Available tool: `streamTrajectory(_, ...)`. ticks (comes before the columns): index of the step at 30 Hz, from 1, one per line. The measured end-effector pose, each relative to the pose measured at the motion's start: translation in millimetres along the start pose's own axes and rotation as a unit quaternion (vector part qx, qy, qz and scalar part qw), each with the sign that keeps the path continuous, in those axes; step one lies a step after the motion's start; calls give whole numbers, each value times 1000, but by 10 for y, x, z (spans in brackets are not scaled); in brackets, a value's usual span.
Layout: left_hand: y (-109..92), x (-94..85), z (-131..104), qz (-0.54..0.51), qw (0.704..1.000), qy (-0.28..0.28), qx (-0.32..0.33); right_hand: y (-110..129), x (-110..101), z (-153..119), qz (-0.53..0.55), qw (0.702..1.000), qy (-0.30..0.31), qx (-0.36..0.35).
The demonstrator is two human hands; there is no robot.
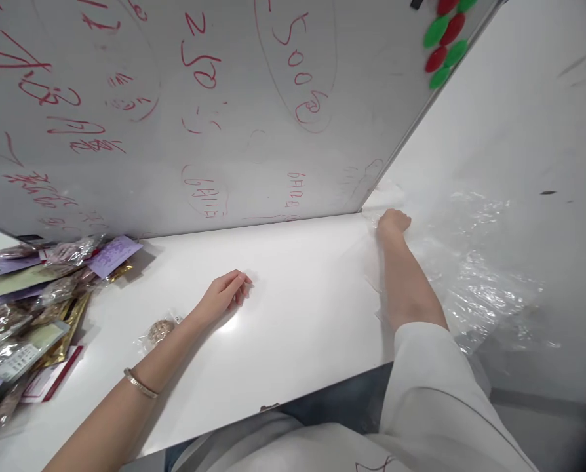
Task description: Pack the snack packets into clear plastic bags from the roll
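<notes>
My left hand (230, 288) rests on the white table (293, 328) with its fingers loosely bent and slightly apart, holding nothing. Beside my left forearm lies a small clear packet with a round brown piece (160, 331) in it. My right hand (394, 221) reaches to the back right of the table, near the lower corner of the whiteboard. Its fingers are curled closed among thin clear plastic bags (484, 288), and what they grip is hidden.
A whiteboard (244, 144) with red writing stands along the table's back edge, carrying red and green magnets (445, 39). Packaged goods (32, 308) are heaped at the left. A wall (558, 164) bounds the right side.
</notes>
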State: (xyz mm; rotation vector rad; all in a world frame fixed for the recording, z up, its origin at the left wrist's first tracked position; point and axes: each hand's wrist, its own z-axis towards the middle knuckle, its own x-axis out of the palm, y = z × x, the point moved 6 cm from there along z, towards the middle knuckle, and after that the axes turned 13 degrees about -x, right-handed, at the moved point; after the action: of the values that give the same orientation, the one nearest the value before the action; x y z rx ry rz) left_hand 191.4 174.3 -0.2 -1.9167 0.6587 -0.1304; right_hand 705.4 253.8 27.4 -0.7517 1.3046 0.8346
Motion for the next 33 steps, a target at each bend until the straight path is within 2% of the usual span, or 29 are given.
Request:
streamTrajectory(3,24,1,7,9,1000,-1,8,-123,-76,-98,32,995,-10,95)
streamTrajectory(5,29,-1,8,12,1000,-3,16,-166,-248,-152,44,989,-44,131)
streamTrajectory(8,20,-2,1,9,1000,-6,27,-147,-666,-301,118,962,-168,180)
streamTrajectory(9,14,-4,-3,3,999,-9,30,-77,-823,-386,157,946,-223,174)
streamTrajectory(10,7,-7,-8,-5,999,-14,34,41,-972,-494,189,932,-270,149)
streamTrajectory(11,2,-12,-13,-19,999,-19,37,214,-1119,-635,229,912,-327,97)
streamTrajectory(12,0,-19,-18,-40,998,-23,39,453,-1264,-819,263,883,-388,4)
streamTrajectory(13,1,-26,-22,-70,996,-24,39,714,-1358,-1046,277,859,-424,-79)
streamTrajectory(14,3,-39,-25,-109,993,-26,40,1005,-1390,-1288,281,845,-424,-162)
streamTrajectory(15,5,-55,-28,-152,987,-25,42,1313,-1363,-1538,279,840,-395,-247)
streamTrajectory(16,6,-76,-31,-196,979,-24,45,1637,-1278,-1797,274,832,-335,-346)
streamTrajectory(18,8,-131,-38,-274,960,-26,51,2199,-1002,-2354,272,779,-179,-535)
streamTrajectory(19,13,-162,-41,-302,952,-28,50,2380,-849,-2597,270,755,-109,-587)
streamTrajectory(21,35,-211,-45,-333,942,-34,31,2584,-583,-2949,279,724,5,-631)
streamTrajectory(23,75,-248,-51,-340,939,-50,-1,2665,-406,-3152,292,706,93,-639)
streamTrajectory(26,140,-291,-75,-348,932,-92,-44,2719,-314,-3335,256,675,185,-667)
streamTrajectory(27,155,-305,-86,-349,930,-105,-52,2727,-314,-3366,221,674,200,-676)
streamTrajectory(28,160,-320,-98,-342,931,-117,-56,2728,-326,-3372,179,685,204,-676)
streamTrajectory(29,153,-340,-111,-324,936,-127,-56,2716,-350,-3349,137,708,198,-664)
streamTrajectory(31,108,-403,-146,-257,954,-145,-48,2630,-431,-3245,66,779,167,-601)
streamTrajectory(33,28,-514,-194,-172,970,-171,-32,2442,-543,-3143,22,845,142,-515)
